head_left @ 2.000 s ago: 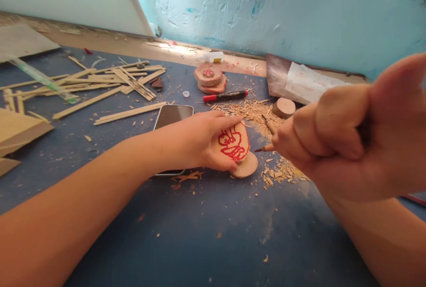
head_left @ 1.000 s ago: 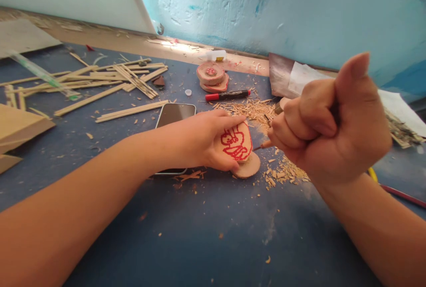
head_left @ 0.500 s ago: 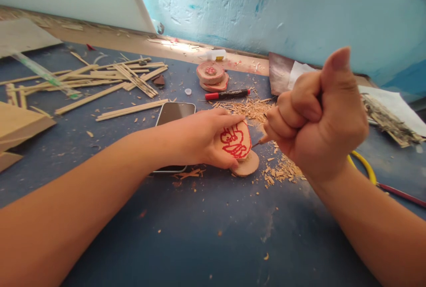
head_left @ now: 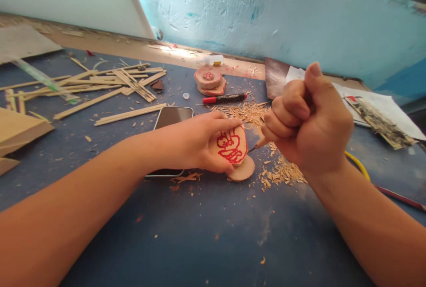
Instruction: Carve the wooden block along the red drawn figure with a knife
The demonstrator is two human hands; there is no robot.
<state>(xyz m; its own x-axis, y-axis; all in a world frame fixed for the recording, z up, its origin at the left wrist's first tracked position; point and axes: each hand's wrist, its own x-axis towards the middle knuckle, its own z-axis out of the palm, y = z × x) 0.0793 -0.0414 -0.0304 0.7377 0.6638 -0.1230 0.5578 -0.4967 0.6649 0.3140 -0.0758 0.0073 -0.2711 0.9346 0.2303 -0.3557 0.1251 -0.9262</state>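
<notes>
My left hand [head_left: 213, 141] holds a pale wooden piece [head_left: 237, 138] with a red drawing on its face, thumb and fingers at its edges. Under its lower right edge lies a round wooden slice [head_left: 243, 170] on the blue table [head_left: 213, 233]. My right hand [head_left: 304, 123] is a fist around a thin pointed tool [head_left: 258, 146]. Only the tool's dark tip and a short pale part show; the tip is close to the right edge of the drawn piece, and contact cannot be made out.
Wood shavings [head_left: 282, 172] lie below my right hand. Behind are a red marker [head_left: 224, 98], stacked wooden discs [head_left: 209, 78] and a small bottle [head_left: 213, 60]. A phone [head_left: 175, 116] lies under my left wrist, wooden sticks [head_left: 133, 112] at left, a yellow-handled tool [head_left: 358, 165] at right.
My right hand has shifted slightly left and its raised thumb is lower. The view has tilted a little. My left hand keeps its hold on the drawn piece.
</notes>
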